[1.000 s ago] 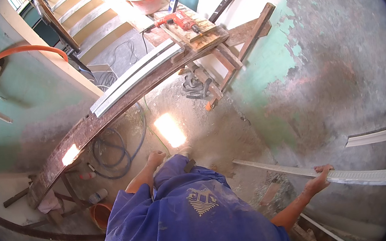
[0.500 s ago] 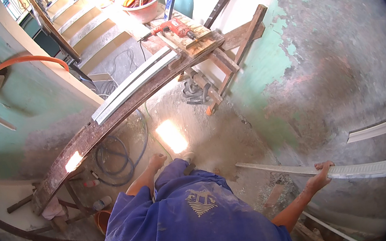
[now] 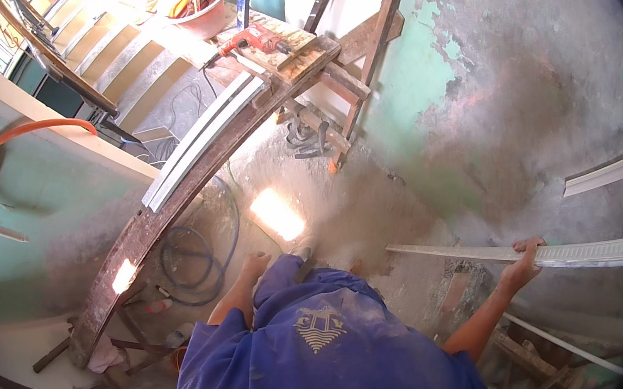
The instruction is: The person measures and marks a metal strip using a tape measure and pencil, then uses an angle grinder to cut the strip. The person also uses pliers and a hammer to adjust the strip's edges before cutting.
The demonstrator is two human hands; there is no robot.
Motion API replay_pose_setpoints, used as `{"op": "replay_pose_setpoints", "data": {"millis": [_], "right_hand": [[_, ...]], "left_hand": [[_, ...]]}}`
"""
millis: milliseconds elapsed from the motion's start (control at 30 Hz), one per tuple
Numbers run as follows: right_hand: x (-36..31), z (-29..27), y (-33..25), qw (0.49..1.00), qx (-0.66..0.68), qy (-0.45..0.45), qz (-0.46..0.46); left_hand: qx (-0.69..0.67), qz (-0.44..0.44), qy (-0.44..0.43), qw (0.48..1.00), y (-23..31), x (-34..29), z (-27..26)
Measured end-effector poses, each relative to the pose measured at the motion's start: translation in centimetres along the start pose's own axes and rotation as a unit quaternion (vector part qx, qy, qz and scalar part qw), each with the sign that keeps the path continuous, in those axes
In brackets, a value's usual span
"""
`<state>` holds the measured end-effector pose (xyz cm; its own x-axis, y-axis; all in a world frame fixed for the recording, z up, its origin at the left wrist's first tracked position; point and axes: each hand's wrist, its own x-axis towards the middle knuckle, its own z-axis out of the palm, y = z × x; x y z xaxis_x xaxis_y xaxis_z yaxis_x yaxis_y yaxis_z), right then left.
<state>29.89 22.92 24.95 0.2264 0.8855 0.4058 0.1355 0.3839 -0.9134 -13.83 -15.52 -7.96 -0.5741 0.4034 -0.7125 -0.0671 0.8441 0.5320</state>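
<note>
My right hand (image 3: 524, 260) is closed around a long white ribbed moulding strip (image 3: 606, 251), which it carries low on my right side. One end of the strip tapers toward the floor ahead of me; the other runs toward the right rim of the view. Beside my left thigh hangs my left hand (image 3: 256, 264), its fingers loosely curled with nothing visible in them. Two white strips (image 3: 200, 142) lie side by side on a long narrow wooden workbench (image 3: 124, 248). At the bench's far end, a red power drill (image 3: 257, 39) rests on a wooden board (image 3: 303, 59).
A pink tub of tools (image 3: 206, 22) stands beyond the drill, near stairs (image 3: 130, 80). A blue hose (image 3: 215, 264) coils on the floor below the bench. Another white strip (image 3: 608, 172) is by the right wall. An orange tube (image 3: 24, 130) hangs on the left wall.
The view has shifted slightly, so the bench and drill appear farther left and higher. My right hand keeps its grip on the strip, and my left arm still hangs down.
</note>
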Motion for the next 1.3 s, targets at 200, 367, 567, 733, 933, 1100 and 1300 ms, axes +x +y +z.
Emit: {"op": "replay_pose_setpoints", "data": {"millis": [200, 367, 567, 733, 933, 1100, 1300], "right_hand": [[-0.7, 1.4, -0.6, 1.000, -0.008, 0.009, 0.003], [-0.4, 0.3, 0.1, 1.000, -0.023, 0.012, 0.006], [-0.5, 1.2, -0.1, 0.998, -0.019, 0.055, 0.032], [-1.4, 2.1, -0.7, 0.996, -0.007, 0.074, 0.057], [-2.3, 1.7, -1.0, 0.997, -0.034, 0.058, 0.035], [-3.3, 2.6, -1.6, 0.994, -0.038, 0.088, 0.048], [-3.3, 2.6, -0.7, 0.993, -0.046, 0.096, 0.053]], "left_hand": [[0.026, 0.081, 0.091, 0.992, -1.4, 2.1, -1.7], [0.083, 0.273, 0.261, 0.922, 9.0, 0.4, -10.0], [0.198, 0.279, 0.361, 0.868, 16.6, 2.3, -21.3], [0.237, 0.208, 0.341, 0.886, 16.2, 6.8, -27.2], [0.255, 0.135, 0.245, 0.926, 16.6, 10.0, -30.1], [0.255, 0.173, 0.231, 0.923, 15.9, 10.9, -30.4], [0.249, 0.211, 0.235, 0.916, 15.9, 10.9, -30.2]]}}
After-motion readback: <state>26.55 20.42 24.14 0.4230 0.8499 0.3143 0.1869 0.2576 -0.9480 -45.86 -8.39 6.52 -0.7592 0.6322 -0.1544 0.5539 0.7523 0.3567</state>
